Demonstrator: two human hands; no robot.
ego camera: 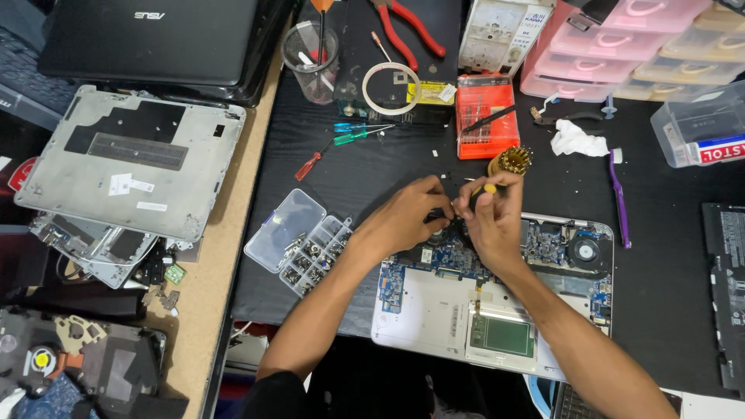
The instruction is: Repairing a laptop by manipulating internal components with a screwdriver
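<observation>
Because its bottom cover is off, the opened laptop (434, 310) lies flat on the black table (667, 256) with board and fans bared, close to the person so both hands can meet over its rear edge; the right hand (493, 221) has its fingers pinched round a yellow-handled screwdriver (487, 189), held upright as if to bear straight down; the left hand (407, 217) curls beside it, fingers bent on some small dark part, perhaps to steady it, though whether they grasp it I cannot tell; the tool's tip and the spot worked on are hidden under both hands; a clear screw organiser (299, 244) lies open just left, within reach; the removed grey cover (128, 159) rests apart, at the far left.
</observation>
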